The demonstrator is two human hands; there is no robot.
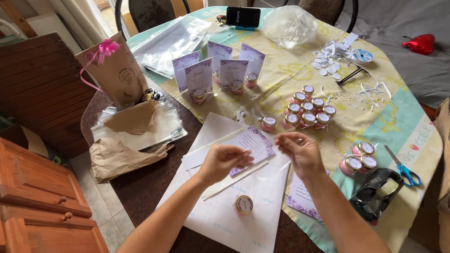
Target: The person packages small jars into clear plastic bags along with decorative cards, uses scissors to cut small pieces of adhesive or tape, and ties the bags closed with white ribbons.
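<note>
Both hands at centre frame: left hand (224,158) pinching the purple card (255,142), right hand (302,152) with fingers curled, can't tell what it's pinching. Small jar (243,204) sits just below on white paper (262,197). Jar cluster (309,111) upper right, tape dispenser (377,192) and scissors (403,168) on the bench's right.

Purple floral card (255,142), flat on paper

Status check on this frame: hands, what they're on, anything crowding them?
Left hand pinching purple-bordered card. Right hand beside it, grip unclear. Small jar just below, clear of both.
</note>
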